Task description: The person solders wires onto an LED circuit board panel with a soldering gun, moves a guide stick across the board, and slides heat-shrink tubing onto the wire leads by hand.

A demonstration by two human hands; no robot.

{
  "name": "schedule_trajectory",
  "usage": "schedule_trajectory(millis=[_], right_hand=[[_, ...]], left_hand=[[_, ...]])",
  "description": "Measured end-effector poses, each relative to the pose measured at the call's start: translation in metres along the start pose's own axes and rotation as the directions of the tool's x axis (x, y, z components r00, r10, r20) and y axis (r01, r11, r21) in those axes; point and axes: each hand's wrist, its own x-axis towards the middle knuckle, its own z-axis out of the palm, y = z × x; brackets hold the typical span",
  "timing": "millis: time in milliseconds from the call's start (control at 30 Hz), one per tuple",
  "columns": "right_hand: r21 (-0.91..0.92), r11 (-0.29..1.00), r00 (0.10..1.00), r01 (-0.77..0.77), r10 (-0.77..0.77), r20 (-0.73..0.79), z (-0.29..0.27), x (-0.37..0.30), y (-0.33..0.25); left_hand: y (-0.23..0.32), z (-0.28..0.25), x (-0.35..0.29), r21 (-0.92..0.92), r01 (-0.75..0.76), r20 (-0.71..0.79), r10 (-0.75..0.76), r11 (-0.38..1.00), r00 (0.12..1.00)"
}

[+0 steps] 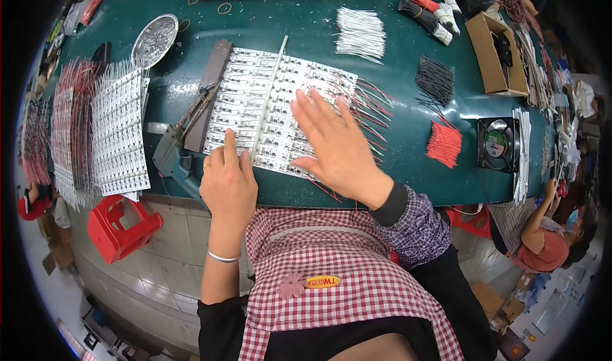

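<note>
A white circuit board panel (239, 115) with rows of small parts lies before me, red and black wires (373, 109) trailing from its right side. A narrow pale strip (273, 90) runs lengthwise across it, and a brown bar (209, 96) lies along its left edge. My left hand (228, 186) is at the panel's near left edge, index finger stretched onto it and the other fingers loosely bent, with nothing visible in them. My right hand (341, 147) spreads flat over the panel's right part, fingers apart. A blue-handled soldering gun (172, 154) lies left of the bar.
Further left stand stacked board panels (120, 131), some wired in red. A metal dish (155, 40) of scraps sits behind. To the right are white (361, 35), black (435, 80) and red wire bundles (444, 144), a cardboard box (494, 58) and a small fan (497, 144). A co-worker (542, 246) sits right.
</note>
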Motion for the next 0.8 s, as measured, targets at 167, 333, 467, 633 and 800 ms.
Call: schedule_trajectory(millis=[167, 333, 467, 633, 800], right_hand=[[-0.014, 1.0, 0.999, -0.011, 0.011, 0.038, 0.016, -0.02, 0.001], [-0.016, 1.0, 0.997, -0.023, 0.024, 0.068, 0.015, -0.028, 0.003], [0.011, 0.998, 0.995, -0.061, 0.059, 0.084, 0.008, -0.029, 0.001], [0.109, 0.994, 1.0, -0.006, 0.006, 0.002, 0.01, -0.02, -0.003], [0.093, 0.996, 0.999, -0.014, 0.011, 0.035, 0.02, -0.029, -0.004]], left_hand=[[-0.001, 0.0, -0.003, -0.033, 0.004, 0.002, -0.004, 0.999, 1.0], [-0.005, -0.002, -0.001, -0.107, 0.045, -0.018, -0.047, 0.993, 0.999], [-0.024, -0.006, -0.009, -0.163, 0.064, -0.23, -0.101, 0.984, 0.968], [-0.046, -0.006, -0.024, -0.216, 0.159, -0.402, -0.237, 0.963, 0.885], [-0.048, -0.007, -0.026, -0.274, 0.208, -0.436, -0.314, 0.939, 0.843]])
